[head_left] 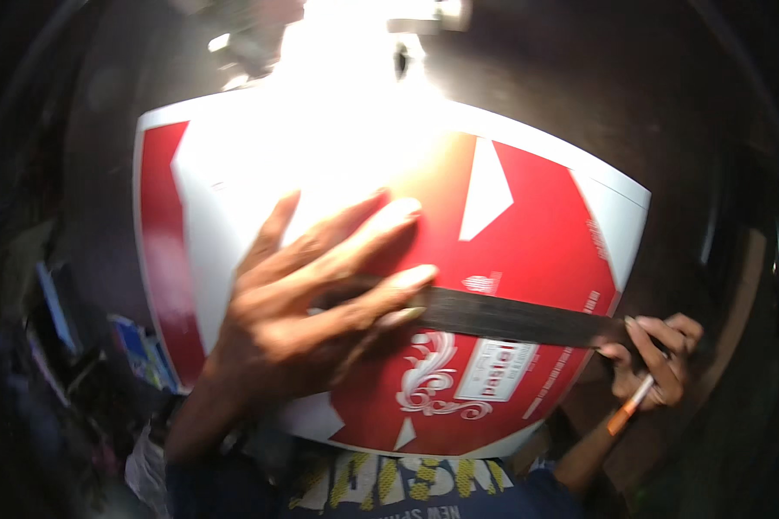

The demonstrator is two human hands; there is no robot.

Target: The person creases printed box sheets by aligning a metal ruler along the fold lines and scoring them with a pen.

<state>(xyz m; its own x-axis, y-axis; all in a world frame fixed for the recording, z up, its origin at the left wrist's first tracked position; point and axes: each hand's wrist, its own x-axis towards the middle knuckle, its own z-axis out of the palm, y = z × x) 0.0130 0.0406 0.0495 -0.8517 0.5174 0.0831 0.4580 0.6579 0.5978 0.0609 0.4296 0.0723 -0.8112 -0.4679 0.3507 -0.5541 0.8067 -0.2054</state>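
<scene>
A large red-and-white printed sheet [541, 229] with white ornaments and a label panel lies in front of me. Across its lower half runs a flat black ruler-like strip [519, 316]. My left hand [290, 303] lies on the sheet with fingers spread, its thumb and palm over the strip's left part, which they hide. At the right edge of the sheet, the thumb and index finger of my right hand [658, 355] pinch the strip's right end. A slim orange-and-white pen-like stick [632, 404] is tucked in that hand's other fingers; its exact kind is unclear.
Glare from a bright lamp [355, 43] washes out the sheet's far middle part. A dark brown surface [597, 78] extends beyond it. Blue-and-white printed items [138, 350] lie to the left, and a pale plastic bag [147, 471] at the lower left.
</scene>
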